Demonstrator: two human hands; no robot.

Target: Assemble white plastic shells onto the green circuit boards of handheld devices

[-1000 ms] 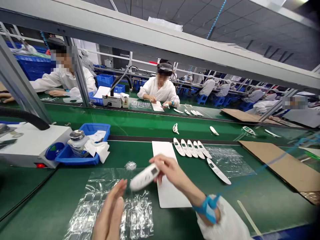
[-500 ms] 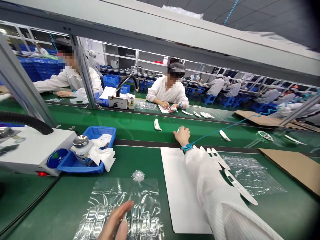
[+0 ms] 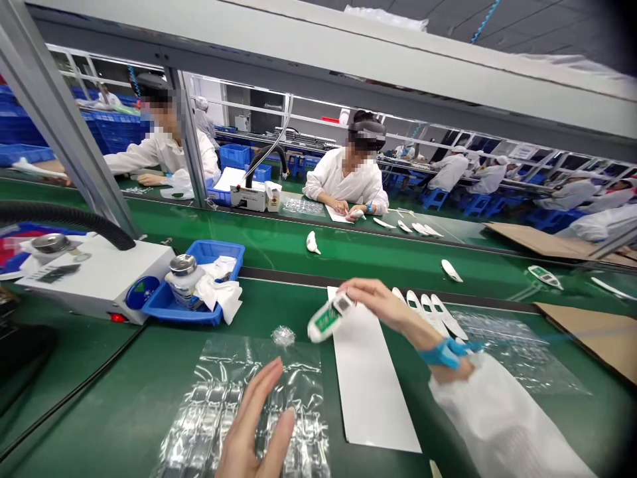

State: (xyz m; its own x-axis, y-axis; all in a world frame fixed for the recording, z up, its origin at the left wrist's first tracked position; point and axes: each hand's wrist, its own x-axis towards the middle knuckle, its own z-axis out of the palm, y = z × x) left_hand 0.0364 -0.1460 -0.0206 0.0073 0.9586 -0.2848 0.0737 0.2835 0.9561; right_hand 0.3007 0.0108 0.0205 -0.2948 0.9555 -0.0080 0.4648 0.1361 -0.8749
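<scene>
My right hand [image 3: 374,302] grips one end of a white plastic housing [image 3: 326,321] with a green circuit board in it. The housing hangs tilted above the upper left edge of a white sheet [image 3: 374,385]. A blue wrist strap [image 3: 448,352] goes round my right wrist. At the bottom, my left hand [image 3: 259,425] holds nothing, its fingers apart over a clear plastic bag [image 3: 199,405]. A small crumple of clear film [image 3: 283,336] lies just beyond the bag. Several white slotted covers [image 3: 445,315] sit right of the sheet, partly behind my right arm.
A blue tray [image 3: 189,317] with a metal-capped bottle [image 3: 183,279] and white wipes [image 3: 221,295] stands left, beside a white machine [image 3: 99,275]. White housings [image 3: 312,243] lie along the green belt [image 3: 269,245]. Cardboard [image 3: 592,332] is at right. A co-worker [image 3: 346,179] sits across.
My right hand has come back from the belt toward me, bringing the housing with the circuit board. My left hand has risen slightly, fingers still apart. The view has shifted a little.
</scene>
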